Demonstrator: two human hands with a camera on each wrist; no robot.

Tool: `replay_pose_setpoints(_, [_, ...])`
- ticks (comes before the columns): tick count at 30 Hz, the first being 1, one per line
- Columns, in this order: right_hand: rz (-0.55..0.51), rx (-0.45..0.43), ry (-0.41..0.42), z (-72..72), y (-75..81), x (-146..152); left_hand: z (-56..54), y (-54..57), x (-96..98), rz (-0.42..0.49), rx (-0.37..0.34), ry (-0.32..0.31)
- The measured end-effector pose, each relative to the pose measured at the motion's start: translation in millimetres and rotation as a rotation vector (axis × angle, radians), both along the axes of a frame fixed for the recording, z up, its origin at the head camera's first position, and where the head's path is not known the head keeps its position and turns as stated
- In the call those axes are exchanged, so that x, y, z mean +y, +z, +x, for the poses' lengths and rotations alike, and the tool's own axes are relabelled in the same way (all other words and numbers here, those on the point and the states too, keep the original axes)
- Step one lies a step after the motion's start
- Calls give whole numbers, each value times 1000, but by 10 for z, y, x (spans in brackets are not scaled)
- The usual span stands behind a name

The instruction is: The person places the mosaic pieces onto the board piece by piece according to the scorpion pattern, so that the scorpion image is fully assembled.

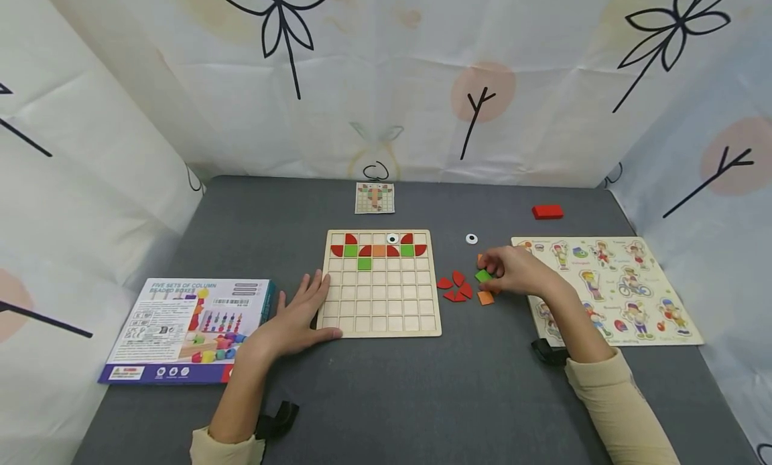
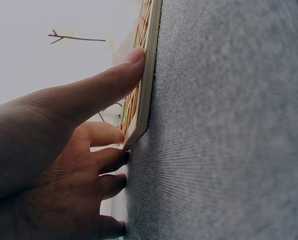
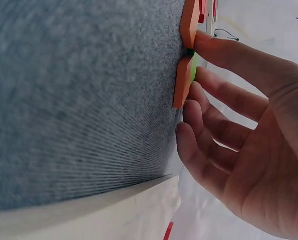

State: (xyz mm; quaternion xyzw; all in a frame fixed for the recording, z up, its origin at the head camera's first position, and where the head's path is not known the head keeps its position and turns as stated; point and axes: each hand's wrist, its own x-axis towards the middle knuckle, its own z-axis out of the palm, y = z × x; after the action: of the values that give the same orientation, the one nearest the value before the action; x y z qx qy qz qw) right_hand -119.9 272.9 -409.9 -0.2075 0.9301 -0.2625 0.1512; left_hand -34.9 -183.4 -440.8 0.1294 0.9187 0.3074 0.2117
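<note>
A wooden grid board (image 1: 379, 311) lies mid-table, its top rows partly filled with red, green and orange pieces and a white ring. My left hand (image 1: 295, 324) rests at its lower left corner with fingers spread; the thumb (image 2: 131, 62) touches the board's edge (image 2: 147, 95). To the right of the board, my right hand (image 1: 523, 271) pinches a green square tile (image 1: 483, 276) between thumb and index finger. In the right wrist view that green tile (image 3: 194, 69) is partly hidden behind an orange tile (image 3: 183, 82). Red pieces (image 1: 458, 278) and an orange square (image 1: 485, 297) lie nearby.
A pattern card (image 1: 374, 198) lies behind the board. A white ring (image 1: 472, 238) and a red block (image 1: 547, 212) are at the back right. A boxed set (image 1: 187, 331) sits left; an illustrated puzzle board (image 1: 621, 297) lies right, under the right forearm.
</note>
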Motion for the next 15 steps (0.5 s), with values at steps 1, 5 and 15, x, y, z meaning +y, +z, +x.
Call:
replay_pose_setpoints(1, [-3,4,-1,6,-2,3,-3,-30,-9,-4,10,-1])
replay_pose_setpoints(5, [-3,11,-2,21,-23,9,-12,-112,-36,2,40,-6])
replay_pose_setpoints(15, [2,96,-4,48,13,-89,14,34,3,25,7,-1])
